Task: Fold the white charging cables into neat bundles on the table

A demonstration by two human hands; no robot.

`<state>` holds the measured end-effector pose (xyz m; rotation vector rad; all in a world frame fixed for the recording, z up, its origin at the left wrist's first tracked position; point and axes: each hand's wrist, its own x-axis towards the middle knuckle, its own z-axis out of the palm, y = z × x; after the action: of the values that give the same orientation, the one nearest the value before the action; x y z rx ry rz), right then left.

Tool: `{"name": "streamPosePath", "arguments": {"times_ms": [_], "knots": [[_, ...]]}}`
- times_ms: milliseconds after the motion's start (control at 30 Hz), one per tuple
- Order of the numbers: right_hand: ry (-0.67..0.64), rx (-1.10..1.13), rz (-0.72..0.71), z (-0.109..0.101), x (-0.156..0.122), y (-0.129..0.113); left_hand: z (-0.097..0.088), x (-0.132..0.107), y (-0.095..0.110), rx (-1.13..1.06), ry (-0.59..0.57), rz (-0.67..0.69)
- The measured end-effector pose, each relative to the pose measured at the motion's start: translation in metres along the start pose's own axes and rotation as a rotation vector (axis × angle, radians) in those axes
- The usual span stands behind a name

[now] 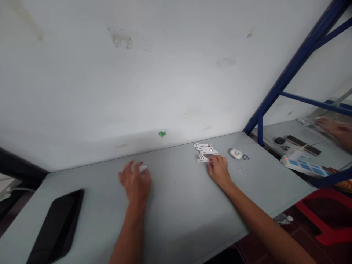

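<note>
Left hand [134,183]: curled at a white cable end [142,168]; grip unclear.
Right hand [218,171]: narrow, on the coiled white cable [206,153].
Risk: your tug could snag the earbud case [235,154].

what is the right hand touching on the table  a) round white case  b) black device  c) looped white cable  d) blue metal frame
C: the fingertips of the right hand press on the near end of the looped white cable, while the round white case lies apart from them.
</note>
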<state>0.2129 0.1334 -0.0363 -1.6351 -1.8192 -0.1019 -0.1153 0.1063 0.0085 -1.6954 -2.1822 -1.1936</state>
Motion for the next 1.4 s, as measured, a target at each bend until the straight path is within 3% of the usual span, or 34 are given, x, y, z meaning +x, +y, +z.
{"name": "streamPosePath", "arguments": {"times_ms": [33, 100, 200, 300, 367, 467, 667, 767, 833, 1000, 1167, 1300, 1400], "knots": [[-0.003, 0.113, 0.000, 0.002, -0.001, -0.008, 0.005, -0.007, 0.010, -0.127, -0.016, 0.059], [-0.058, 0.402, 0.042, 0.009, -0.001, -0.032, 0.014, -0.022, 0.029, -0.412, -0.204, 0.137], [-0.308, 0.886, 0.223, 0.022, -0.001, -0.072, 0.022, -0.040, 0.046, -0.720, -0.537, 0.037], [-0.611, 1.146, 0.235, 0.027, -0.002, -0.099, 0.021, -0.042, 0.050, -0.888, -0.686, -0.072], [-0.656, 1.188, 0.223, 0.026, -0.002, -0.105, 0.020, -0.038, 0.048, -0.963, -0.738, -0.113], [-0.528, 1.169, 0.192, 0.021, -0.003, -0.106, 0.020, -0.032, 0.046, -1.053, -0.737, -0.177], [-0.230, 0.840, -0.117, 0.015, -0.005, -0.105, 0.027, -0.031, 0.040, -1.072, -0.689, -0.233], [-0.162, 0.748, -0.196, 0.009, -0.006, -0.104, 0.027, -0.031, 0.040, -1.049, -0.665, -0.248], [-0.186, 0.752, -0.180, 0.006, -0.005, -0.103, 0.026, -0.031, 0.041, -1.058, -0.645, -0.240], [-0.400, 0.906, 0.109, 0.007, -0.004, -0.103, 0.024, -0.032, 0.044, -1.038, -0.555, -0.106], [-0.521, 1.074, 0.305, 0.015, -0.001, -0.104, 0.019, -0.034, 0.046, -0.927, -0.510, 0.010], [-0.555, 1.126, 0.365, 0.017, 0.000, -0.103, 0.018, -0.035, 0.047, -0.851, -0.474, 0.040], [-0.496, 1.078, 0.291, 0.013, -0.001, -0.104, 0.018, -0.035, 0.046, -0.816, -0.451, 0.056]]}}
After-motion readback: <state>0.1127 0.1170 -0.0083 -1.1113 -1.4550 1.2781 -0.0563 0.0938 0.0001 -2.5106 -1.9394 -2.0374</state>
